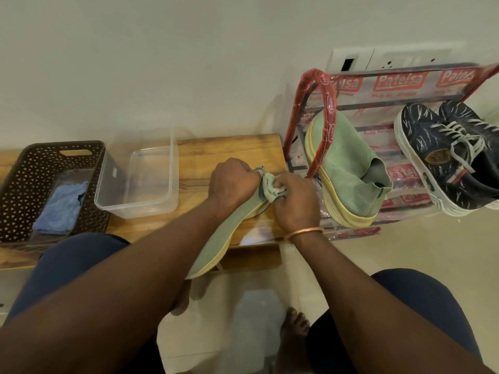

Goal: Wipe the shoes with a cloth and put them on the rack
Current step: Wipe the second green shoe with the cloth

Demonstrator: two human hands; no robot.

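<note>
A green knit shoe with a pale yellow sole lies on the wooden table, its toe hanging over the near edge. My left hand grips the shoe at its heel end. My right hand holds a crumpled green cloth bunched against that same end. The matching green shoe stands tilted on the red-framed rack at the right. A pair of dark blue laced sneakers sits on the rack beside it.
A clear plastic tub stands on the table left of my hands. Further left, a dark perforated basket holds a blue cloth. A wall rises behind the table. My knees and bare feet are below, on a pale floor.
</note>
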